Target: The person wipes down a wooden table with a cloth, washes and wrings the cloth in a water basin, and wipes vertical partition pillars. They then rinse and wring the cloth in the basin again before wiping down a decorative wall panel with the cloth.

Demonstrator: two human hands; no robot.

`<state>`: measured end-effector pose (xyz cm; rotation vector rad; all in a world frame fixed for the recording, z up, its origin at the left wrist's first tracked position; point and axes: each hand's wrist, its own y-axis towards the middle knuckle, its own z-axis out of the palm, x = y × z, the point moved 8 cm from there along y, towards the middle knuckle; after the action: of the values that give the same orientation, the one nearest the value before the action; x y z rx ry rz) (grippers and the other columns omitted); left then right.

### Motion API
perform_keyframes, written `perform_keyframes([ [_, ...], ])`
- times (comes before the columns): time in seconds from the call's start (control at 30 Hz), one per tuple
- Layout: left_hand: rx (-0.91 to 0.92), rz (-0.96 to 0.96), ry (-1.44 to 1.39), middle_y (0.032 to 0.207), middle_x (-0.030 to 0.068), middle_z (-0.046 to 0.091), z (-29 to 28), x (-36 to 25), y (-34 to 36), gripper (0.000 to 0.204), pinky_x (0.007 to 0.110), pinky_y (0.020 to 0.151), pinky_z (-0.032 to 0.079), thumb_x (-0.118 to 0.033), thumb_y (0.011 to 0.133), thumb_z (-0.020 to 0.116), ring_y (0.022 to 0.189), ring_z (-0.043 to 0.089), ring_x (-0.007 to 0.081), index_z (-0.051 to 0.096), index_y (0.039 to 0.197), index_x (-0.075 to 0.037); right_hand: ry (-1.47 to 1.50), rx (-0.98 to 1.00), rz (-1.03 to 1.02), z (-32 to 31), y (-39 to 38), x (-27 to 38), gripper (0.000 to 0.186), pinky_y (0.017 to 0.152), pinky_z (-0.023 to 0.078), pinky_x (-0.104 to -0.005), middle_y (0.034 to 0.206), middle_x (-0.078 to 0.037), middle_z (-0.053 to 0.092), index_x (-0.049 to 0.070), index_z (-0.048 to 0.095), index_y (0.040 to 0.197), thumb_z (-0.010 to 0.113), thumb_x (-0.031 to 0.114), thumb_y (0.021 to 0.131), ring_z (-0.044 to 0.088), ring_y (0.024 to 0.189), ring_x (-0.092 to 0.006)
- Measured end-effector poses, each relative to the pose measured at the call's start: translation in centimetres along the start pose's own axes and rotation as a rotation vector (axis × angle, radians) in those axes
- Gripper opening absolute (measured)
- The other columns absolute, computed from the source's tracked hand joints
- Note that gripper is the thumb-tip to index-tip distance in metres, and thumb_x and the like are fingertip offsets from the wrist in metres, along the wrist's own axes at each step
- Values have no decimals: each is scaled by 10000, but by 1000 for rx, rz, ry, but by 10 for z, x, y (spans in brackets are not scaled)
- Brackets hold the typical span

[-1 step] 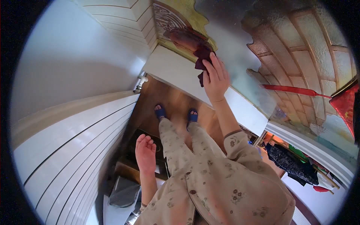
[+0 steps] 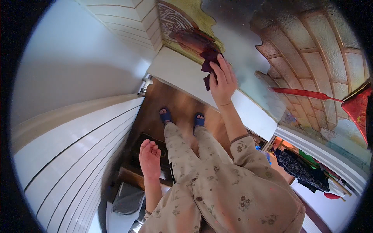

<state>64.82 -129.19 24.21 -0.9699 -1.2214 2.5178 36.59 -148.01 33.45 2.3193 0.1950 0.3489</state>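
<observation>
My right hand (image 2: 224, 82) holds a crumpled dark maroon cloth (image 2: 210, 57) against a glossy painted panel (image 2: 237, 37). Its fingers are stretched over the cloth, and one end of it hangs down beside the thumb side. A reddish-brown patch of the painting lies just beyond the cloth. Lower down, in front of my body, my left hand (image 2: 150, 161) is held up with its palm showing. The fingers are loosely bent, and nothing is in them.
A white ledge (image 2: 186, 73) runs below the panel. To the left are a white slatted panel (image 2: 77, 143) and a pipe valve (image 2: 146, 84). My feet, in blue slippers (image 2: 165, 115), stand on a wood floor (image 2: 171, 97). A red tassel (image 2: 301, 92) and hanging clothes (image 2: 301, 167) are on the right.
Almost nothing differs. My right hand and the hanging end of the cloth have shifted very slightly to the left.
</observation>
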Motion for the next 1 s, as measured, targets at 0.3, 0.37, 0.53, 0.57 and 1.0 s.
perform_keyframes([
  [0.3, -14, -7, -20, 932, 18, 584, -2, 2, -6, 178, 249, 742, 451, -105, 893, 494, 818, 542, 114, 525, 1067, -87, 69, 65, 39, -9, 2, -4, 284, 772, 472, -310, 1154, -5, 588, 150, 621, 921, 651, 45, 660, 591, 995, -208],
  [0.37, -5, 0, -13, 929, 16, 586, 0, 2, -3, 169, 249, 738, 450, -104, 893, 494, 813, 543, 113, 528, 1058, -88, -23, 222, -115, -9, 6, 1, 246, 756, 467, -311, 1101, 0, 598, 138, 613, 902, 635, 57, 671, 591, 986, -196],
  [0.53, 64, 16, 87, 976, 26, 590, 15, 6, 7, 195, 267, 751, 451, -144, 904, 511, 858, 551, 122, 536, 1091, -95, 113, 684, 189, -15, -59, -54, 252, 786, 469, -345, 1096, -34, 602, 135, 618, 903, 589, 33, 674, 587, 995, -198],
  [0.57, 95, 65, 132, 965, 33, 590, 23, 8, 2, 191, 272, 745, 450, -125, 898, 506, 830, 550, 130, 538, 1082, -84, 283, 633, 364, -32, -62, -54, 298, 844, 463, -364, 1116, -54, 597, 137, 620, 934, 561, 7, 673, 576, 1012, -222],
  [1.0, 753, -132, 58, 1341, 76, 350, 209, 68, -17, 778, 340, 1031, 297, -160, 835, 619, 1254, 338, 187, 129, 1438, -132, 2048, 524, 1654, -59, -79, 17, 440, 937, 433, -353, 1140, -126, 533, 6, 436, 1185, 575, 194, 813, 528, 1070, -224],
])
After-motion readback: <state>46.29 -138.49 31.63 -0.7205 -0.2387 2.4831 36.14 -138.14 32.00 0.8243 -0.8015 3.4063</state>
